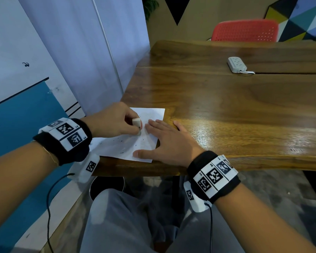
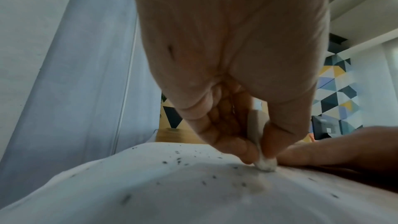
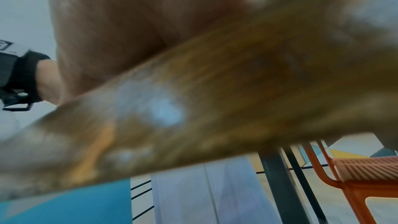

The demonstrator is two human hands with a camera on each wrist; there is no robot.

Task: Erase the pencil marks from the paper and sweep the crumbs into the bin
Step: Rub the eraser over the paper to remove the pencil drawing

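Note:
A white sheet of paper (image 1: 128, 145) lies at the near left corner of the wooden table (image 1: 226, 106). Dark eraser crumbs (image 2: 178, 160) speckle it. My left hand (image 1: 115, 121) pinches a white eraser (image 1: 136, 122) between thumb and fingers, and the eraser's tip (image 2: 266, 163) presses on the paper. Beside it my right hand (image 1: 164, 141) lies flat with straight, spread fingers, holding down the sheet's right side. The right wrist view shows only the blurred table edge (image 3: 215, 100) and the underside of the hand. A round bin (image 1: 108, 185) stands on the floor under the table's near edge.
A white power strip (image 1: 237, 64) lies on the far part of the table. A red mesh chair (image 1: 244, 31) stands behind the table. A whiteboard and a blue-and-white wall panel (image 1: 26, 70) close off the left side. My grey-trousered legs (image 1: 124, 225) are below.

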